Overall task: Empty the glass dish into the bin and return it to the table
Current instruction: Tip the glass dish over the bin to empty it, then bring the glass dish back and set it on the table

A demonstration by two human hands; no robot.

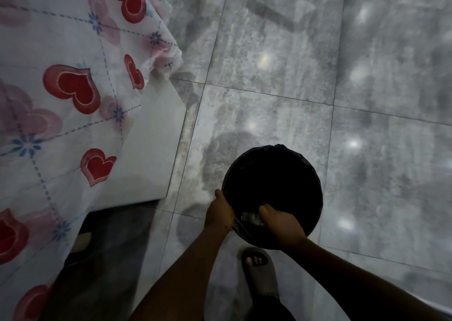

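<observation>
You are looking straight down at a round black bin (272, 193) lined with a dark bag, standing on a grey marbled tile floor (269, 76). Take the bin as your landmark. Its inside is so dark that nothing in it can be made out.

Your left hand (219, 210) is at the bin's near-left rim, fingers curled closed over the edge of the liner. Your right hand (281, 221) reaches over the near rim, just inside the opening, and is clamped on the glass dish (252, 217). Only a small glinting patch of the dish shows, just left of your right-hand fingers; the rest is covered by the hand or lost against the black interior, so its tilt and whether anything remains in it cannot be told.

Just below the bin, nearest you, a foot in a grey slide sandal (259, 271) stands on the floor, partly crossed by your right forearm.

Well to the left of the bin, a tablecloth (68, 83) printed with red hearts and blue flowers hangs over a white tabletop (156, 154), whose bare corner points toward the bin. The cloth runs out of view on the left. The space beneath it is in deep shadow and hard to read.
</observation>
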